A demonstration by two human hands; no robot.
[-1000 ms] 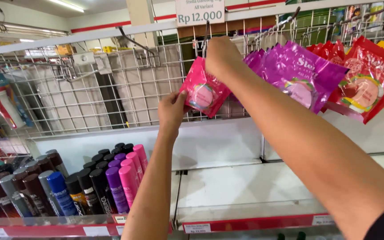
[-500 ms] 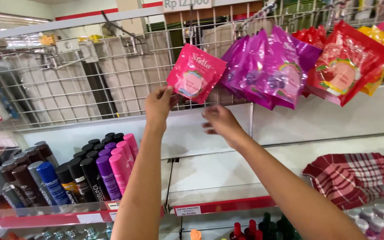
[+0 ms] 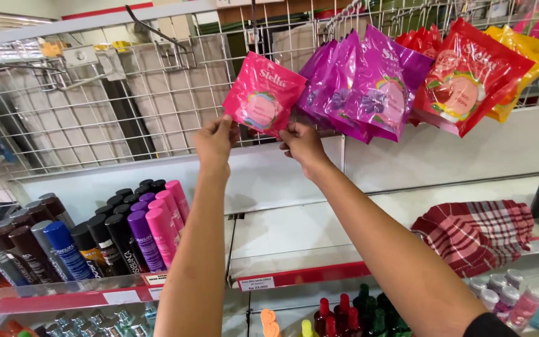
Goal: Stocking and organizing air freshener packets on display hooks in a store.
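Observation:
A pink foil pouch [image 3: 262,93] hangs tilted in front of a white wire grid panel [image 3: 126,106]. My left hand [image 3: 214,138] pinches its lower left corner. My right hand [image 3: 302,141] grips its lower right edge. Right beside it, several purple pouches [image 3: 369,87] hang from hooks, followed by red pouches [image 3: 466,78] and a yellow one [image 3: 525,59] farther right.
Bare metal hooks [image 3: 169,43] stick out of the grid at upper left. Below, a shelf holds rows of black, purple, pink and blue spray cans [image 3: 120,231]. A red checked cloth [image 3: 478,231] lies on the shelf at right. Small bottles [image 3: 519,299] stand lower right.
My right hand came down from the top of the pouch to its lower right edge. The left hand stayed at the lower left corner. The view shifted slightly.

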